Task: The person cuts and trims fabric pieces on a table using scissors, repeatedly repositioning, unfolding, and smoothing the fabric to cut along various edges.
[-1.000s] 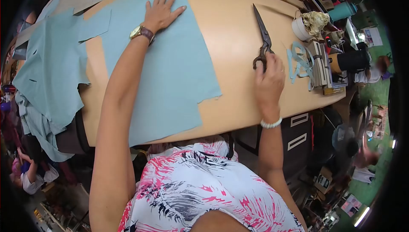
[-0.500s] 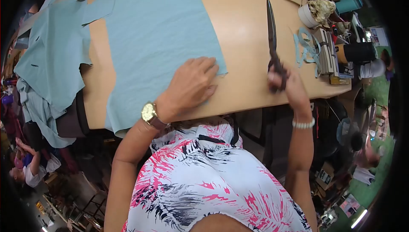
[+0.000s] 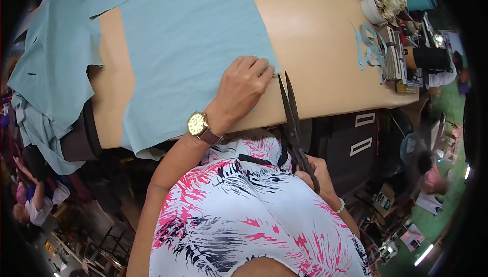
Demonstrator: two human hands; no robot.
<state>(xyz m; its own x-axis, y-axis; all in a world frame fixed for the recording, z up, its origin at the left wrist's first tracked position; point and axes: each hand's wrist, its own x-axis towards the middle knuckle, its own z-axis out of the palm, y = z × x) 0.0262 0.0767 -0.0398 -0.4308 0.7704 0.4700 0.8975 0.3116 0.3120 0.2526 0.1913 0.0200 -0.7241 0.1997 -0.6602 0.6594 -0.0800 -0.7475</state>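
Note:
A broad piece of light blue fabric point(image 3: 188, 38) lies on the tan table. My left hand point(image 3: 241, 89), with a watch on its wrist, rests on the fabric's lower right corner, its curled fingers closed on the edge. My right hand point(image 3: 317, 173) grips the handles of large dark fabric scissors point(image 3: 294, 122) close to my body, beyond the table's near edge. The scissors' blades are slightly parted and point away from me. Their tips are just right of the fabric corner and my left fingertips; whether they touch the cloth I cannot tell.
More cut blue fabric point(image 3: 53, 68) hangs over the table's left side. Blue strips point(image 3: 373, 45), a stack of books or boxes point(image 3: 391, 53) and a white pot point(image 3: 372, 10) line the right side of the table point(image 3: 315, 38). Another person point(image 3: 38, 201) is at far left.
The scissors have swung left and down toward my body, and their blades have parted. My left hand has shifted slightly up and right, its fingers now curled at the fabric corner.

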